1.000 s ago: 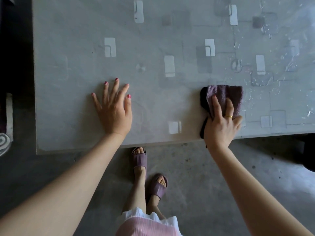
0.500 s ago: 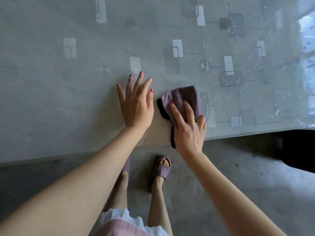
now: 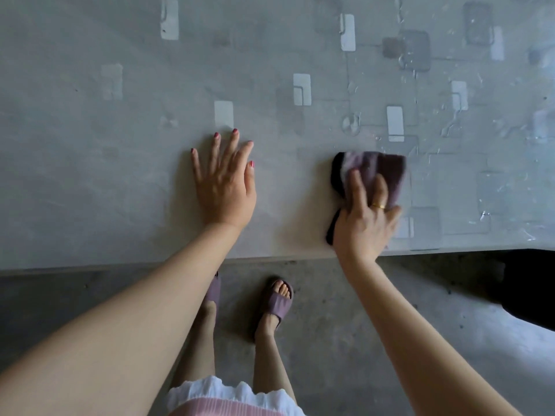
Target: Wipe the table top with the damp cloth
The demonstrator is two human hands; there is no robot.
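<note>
The grey table top (image 3: 90, 163), patterned with pale rectangles, fills the upper part of the head view. A folded purple damp cloth (image 3: 381, 169) with a dark edge lies on it near the front edge, right of centre. My right hand (image 3: 365, 220) presses down on the cloth with fingers spread over it, and the cloth looks blurred. My left hand (image 3: 223, 181) rests flat on the bare table left of the cloth, fingers apart, holding nothing. Wet streaks and droplets (image 3: 486, 205) shine on the table's right part.
The table's front edge (image 3: 120, 267) runs across the middle of the view. Below it is a concrete floor (image 3: 345, 325) with my feet in purple sandals (image 3: 277, 304). A dark object (image 3: 528, 289) sits on the floor under the table's right end.
My right hand has slid the cloth to the right, away from my left hand, after bringing it close beside it half a second ago. My left hand stays flat on the table.
</note>
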